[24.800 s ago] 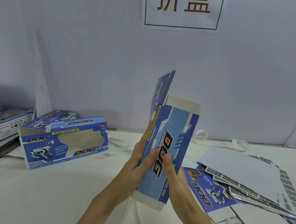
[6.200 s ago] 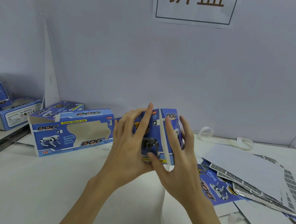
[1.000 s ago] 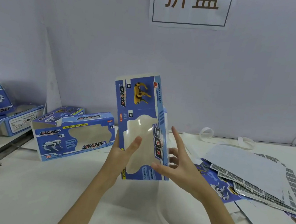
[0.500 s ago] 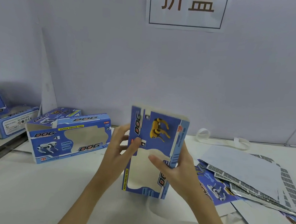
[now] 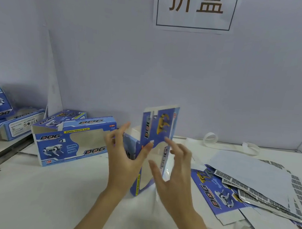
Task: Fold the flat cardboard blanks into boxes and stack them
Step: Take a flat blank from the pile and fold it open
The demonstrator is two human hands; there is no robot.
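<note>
Your left hand [image 5: 125,160] and right hand [image 5: 172,174], fingers spread and relaxed, flank an upright blue box [image 5: 154,148] near the surface's [image 5: 44,196] middle; actual contact unclear. Flat blanks [image 5: 251,182] lie toward its right edge.

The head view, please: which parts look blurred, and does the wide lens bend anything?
Head view: both hands, left hand and right hand, and the upright blue printed cardboard box between them are motion-smeared; the folded blue windowed box lying left stays sharper; lighting is soft; the white table's far edge bows.
</note>
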